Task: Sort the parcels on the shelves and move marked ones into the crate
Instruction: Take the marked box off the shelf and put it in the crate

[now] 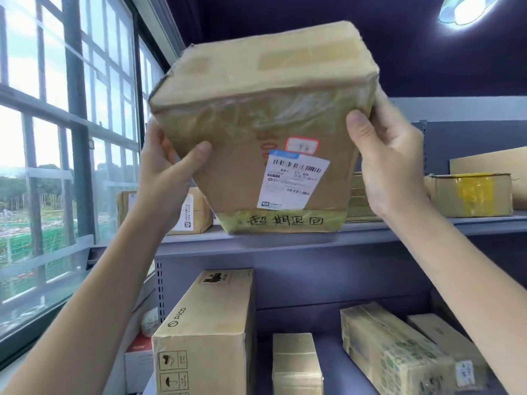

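Observation:
A big taped cardboard parcel (pixel 256 115) fills the middle of the view, tilted toward me, its lower edge at the front lip of the upper shelf (pixel 285 243). It carries a white barcode label, a small red-edged sticker and handwritten black characters on the tape along its bottom. My left hand (pixel 168 178) grips its lower left side, thumb on the front face. My right hand (pixel 390 166) clamps its right side, thumb on the front. No crate is in view.
The upper shelf also holds a labelled box (pixel 196 212) at the left and a yellow-taped box (pixel 473 195) at the right. On the lower shelf stand a tall PICO carton (pixel 208 332), a small box (pixel 296 363) and a taped parcel (pixel 393 349). Windows line the left.

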A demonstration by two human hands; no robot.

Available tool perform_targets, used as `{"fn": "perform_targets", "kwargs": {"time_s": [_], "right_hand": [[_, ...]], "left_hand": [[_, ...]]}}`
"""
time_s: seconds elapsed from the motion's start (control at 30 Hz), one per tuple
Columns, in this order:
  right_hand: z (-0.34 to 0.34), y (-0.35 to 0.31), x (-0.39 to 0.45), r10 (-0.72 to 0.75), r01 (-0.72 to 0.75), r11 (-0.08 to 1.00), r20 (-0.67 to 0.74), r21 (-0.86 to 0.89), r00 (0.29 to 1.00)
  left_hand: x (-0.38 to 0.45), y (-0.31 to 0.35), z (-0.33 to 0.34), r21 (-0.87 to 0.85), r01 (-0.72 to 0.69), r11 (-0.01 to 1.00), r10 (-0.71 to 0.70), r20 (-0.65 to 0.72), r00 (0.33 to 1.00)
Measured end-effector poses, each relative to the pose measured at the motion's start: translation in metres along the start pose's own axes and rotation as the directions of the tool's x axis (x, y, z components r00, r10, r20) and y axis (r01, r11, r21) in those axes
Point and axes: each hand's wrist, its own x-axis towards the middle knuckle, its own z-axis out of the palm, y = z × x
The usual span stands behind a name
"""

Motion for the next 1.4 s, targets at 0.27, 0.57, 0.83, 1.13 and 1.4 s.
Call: {"fn": "perform_targets", "kwargs": {"time_s": [0.27,0.57,0.83,1.13,1.4], "right_hand": [[0.003,-0.007,0.029,0.003,0.012,0.992,-0.126,0.122,0.992],[0.000,0.015,0.027,0.164,-0.133,0.979,-0.204,0.156,0.965],[-0.021,0.035,0.006,0.339,-0.338,0.941,0.036,-0.030,0.940],[-0.020,0.075,-0.062,0.640,-0.640,0.766,0.029,0.051,0.768],[-0.006,0.064,-0.056,0.599,-0.602,0.798,-0.072,-0.033,0.798]], "left_hand": [[0.014,0.011,0.009,0.029,-0.106,0.994,0.106,0.007,0.994],[0.005,-0.009,0.012,0.109,-0.015,0.994,0.015,0.002,1.000],[0.020,-0.011,0.020,0.275,-0.012,0.961,0.042,-0.105,0.994],[-0.020,-0.039,0.018,0.146,0.248,0.958,-0.227,-0.145,0.963],[-0.076,-0.049,0.004,0.220,0.372,0.902,-0.371,-0.048,0.928]]}}
